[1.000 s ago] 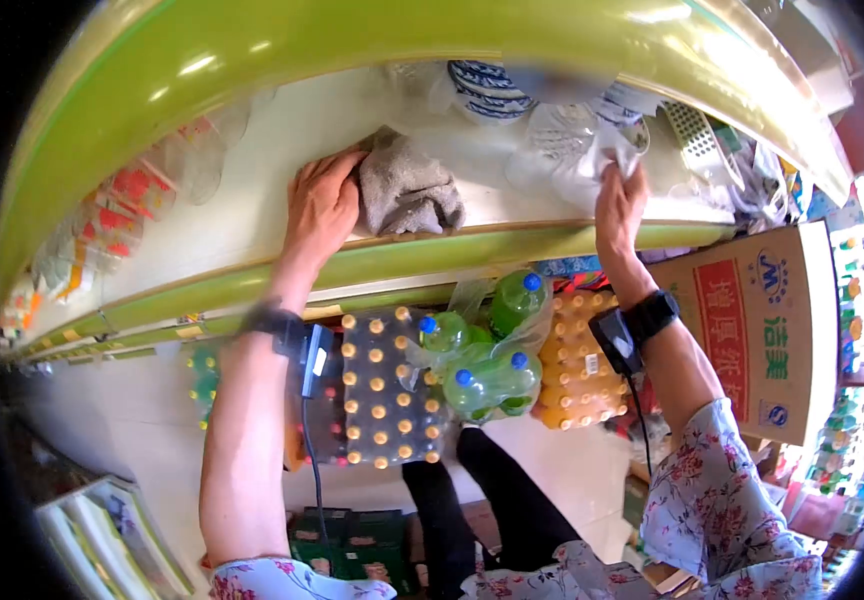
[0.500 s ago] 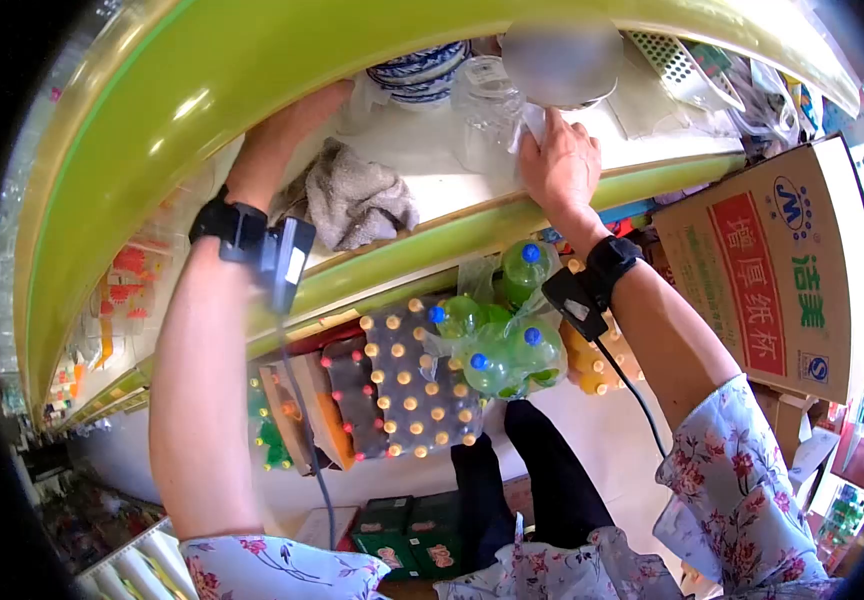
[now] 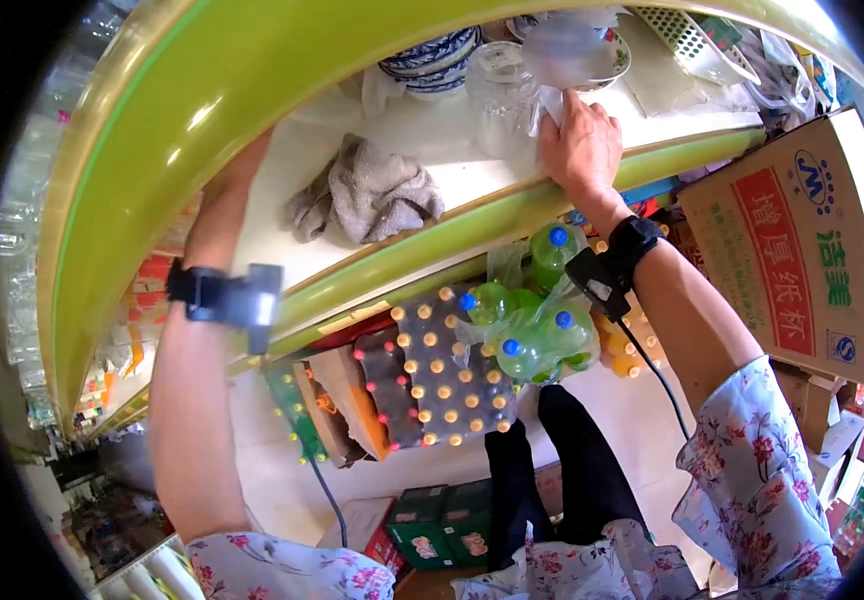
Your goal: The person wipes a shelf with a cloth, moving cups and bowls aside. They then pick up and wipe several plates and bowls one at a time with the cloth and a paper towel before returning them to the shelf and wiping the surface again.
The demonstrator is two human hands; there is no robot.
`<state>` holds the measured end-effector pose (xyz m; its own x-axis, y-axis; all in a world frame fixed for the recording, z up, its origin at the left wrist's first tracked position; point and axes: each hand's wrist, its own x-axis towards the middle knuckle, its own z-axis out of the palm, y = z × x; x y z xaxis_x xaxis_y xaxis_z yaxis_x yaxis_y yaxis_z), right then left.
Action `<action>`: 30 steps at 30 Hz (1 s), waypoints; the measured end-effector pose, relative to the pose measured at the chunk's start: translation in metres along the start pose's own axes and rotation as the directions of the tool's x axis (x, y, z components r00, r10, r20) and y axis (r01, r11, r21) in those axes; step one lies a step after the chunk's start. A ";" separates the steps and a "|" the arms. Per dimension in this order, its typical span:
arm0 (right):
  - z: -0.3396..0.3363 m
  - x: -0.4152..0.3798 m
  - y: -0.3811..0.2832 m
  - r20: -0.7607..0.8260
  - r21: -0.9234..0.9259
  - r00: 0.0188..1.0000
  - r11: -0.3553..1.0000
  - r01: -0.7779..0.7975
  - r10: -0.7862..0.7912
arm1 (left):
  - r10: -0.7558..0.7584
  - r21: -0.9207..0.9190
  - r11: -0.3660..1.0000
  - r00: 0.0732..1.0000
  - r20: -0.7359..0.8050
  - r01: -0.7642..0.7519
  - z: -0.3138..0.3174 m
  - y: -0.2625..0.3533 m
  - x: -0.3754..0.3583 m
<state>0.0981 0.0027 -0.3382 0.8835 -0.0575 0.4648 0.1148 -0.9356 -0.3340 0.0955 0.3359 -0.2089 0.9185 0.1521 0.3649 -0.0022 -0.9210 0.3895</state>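
Note:
My right hand (image 3: 582,145) rests at the front edge of the white shelf (image 3: 297,165), fingers curled on a piece of clear plastic wrap (image 3: 550,104). Just left of it stand stacked clear glasses or cups (image 3: 502,100). Behind the fingers lies a plate with a patterned rim (image 3: 612,62), partly covered by a blurred patch. My left forearm reaches up under the green shelf edge, which hides the left hand. A crumpled grey cloth (image 3: 377,195) lies on the shelf between my arms. Blue and white bowls (image 3: 434,65) are stacked further back.
A green perforated basket (image 3: 697,45) sits at the shelf's back right. Below are packs of capped bottles (image 3: 452,370), green bottles with blue caps (image 3: 542,335) and a large cardboard box (image 3: 792,240) at right. Dark green cartons (image 3: 442,525) stand on the floor.
My left arm has moved left and its hand has gone out of sight behind the green edge. The view has shifted slightly; my right hand stays beside the glasses, and more of the plate shows.

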 end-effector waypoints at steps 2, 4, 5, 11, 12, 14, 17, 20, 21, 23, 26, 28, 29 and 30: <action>-0.005 0.000 -0.006 0.018 0.025 0.999 0.999 -0.031 0.030 | -0.045 0.042 0.998 0.998 -0.048 0.048 -0.017 -0.033 -0.002; -0.011 0.001 -0.007 0.106 0.002 0.993 0.999 -0.051 0.050 | -0.086 0.087 0.992 0.995 -0.047 0.089 -0.031 -0.063 -0.006; -0.013 0.001 -0.007 0.116 0.006 0.992 0.999 -0.051 0.050 | -0.107 0.098 0.989 0.994 -0.035 0.110 -0.035 -0.076 -0.008; -0.002 -0.001 -0.004 -0.009 -0.011 1.000 1.000 -0.006 0.006 | -0.197 0.083 0.978 0.979 0.057 0.192 -0.038 -0.121 -0.021; -0.004 -0.001 -0.005 0.003 -0.024 1.000 1.000 -0.016 0.017 | -0.207 0.075 0.977 0.976 0.069 0.201 -0.037 -0.122 -0.022; -0.007 -0.002 -0.007 0.011 -0.019 1.000 0.999 -0.028 0.028 | -0.205 0.074 0.977 0.975 0.082 0.199 -0.036 -0.124 -0.026; -0.005 0.000 -0.006 0.022 -0.027 0.999 0.999 -0.028 0.029 | -0.161 0.121 0.982 0.979 0.123 0.146 -0.040 -0.118 -0.031; -0.009 0.000 -0.009 0.061 -0.046 0.997 0.998 -0.052 0.055 | -0.114 0.216 0.973 0.982 0.149 0.080 -0.045 -0.110 -0.033; -0.011 0.000 -0.010 0.078 -0.053 0.994 0.996 -0.067 0.071 | -0.068 0.267 0.963 0.994 0.086 0.043 -0.043 -0.110 -0.029; -0.006 0.001 -0.006 0.038 -0.040 0.998 0.998 -0.042 0.043 | 0.065 0.402 0.915 0.993 -0.101 -0.019 -0.032 -0.115 -0.016; -0.003 -0.001 -0.004 0.003 -0.020 1.000 1.000 -0.020 0.020 | 0.265 0.447 0.870 0.962 -0.070 -0.207 -0.013 -0.093 0.012; -0.003 -0.001 -0.005 -0.005 -0.011 1.000 1.000 -0.025 0.025 | 0.285 0.170 0.944 0.958 0.021 -0.284 0.012 -0.092 0.053; -0.002 -0.001 -0.005 -0.007 -0.010 0.999 0.999 -0.034 0.034 | 0.267 0.017 0.963 0.963 0.037 -0.268 0.023 -0.090 0.064; -0.001 -0.001 -0.004 -0.010 -0.011 0.999 0.999 -0.044 0.043 | 0.249 -0.137 0.961 0.967 0.053 -0.240 0.034 -0.087 0.076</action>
<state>0.0962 0.0062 -0.3360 0.8832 -0.1015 0.4578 0.0711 -0.9360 -0.3447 0.1784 0.4153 -0.2436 0.9085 -0.1014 0.4054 -0.2769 -0.8727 0.4022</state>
